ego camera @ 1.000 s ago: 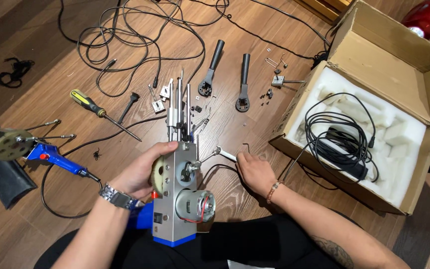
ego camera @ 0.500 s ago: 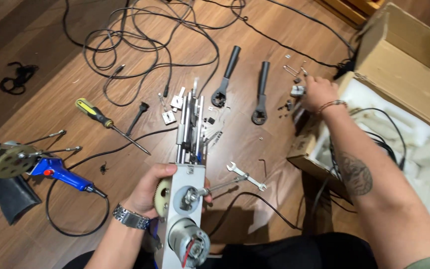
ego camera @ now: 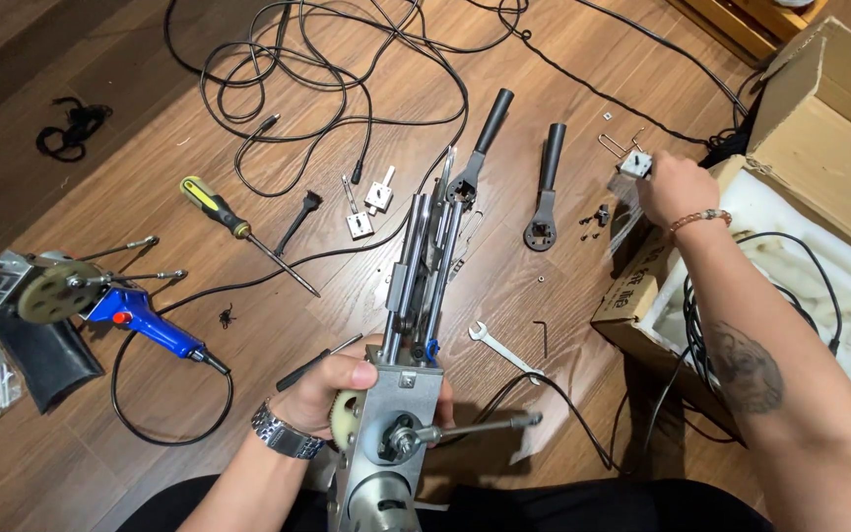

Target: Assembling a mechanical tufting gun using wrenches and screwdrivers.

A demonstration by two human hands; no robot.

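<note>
Setting: we looked down at a wooden floor [ego camera: 563,325] scattered with tools and loops of black cable [ego camera: 327,79].
Left hand: our left hand [ego camera: 332,394], with a metal watch at the wrist, was wrapped around a grey metal mechanism [ego camera: 396,414]; the fingers were curled tight on its left side, beside a pale gear.
Mechanism: it stood low in the middle, close to our body, with long steel rods [ego camera: 425,256] pointing away from us and a crank handle sticking out to the right.
Right hand: our right hand [ego camera: 677,187], a bead bracelet at the wrist, was stretched far out to the upper right, its fingers closed over a small metal part [ego camera: 634,163] on the floor; how tight the grip was we could not tell.
Nearby right: an open cardboard box [ego camera: 819,108] with white foam lay just beside that hand.
Floor tools: a yellow-handled screwdriver [ego camera: 238,229], two black-handled wrenches [ego camera: 542,187], a small flat spanner [ego camera: 502,351].
Far left: a blue-handled tool [ego camera: 150,323].
</note>
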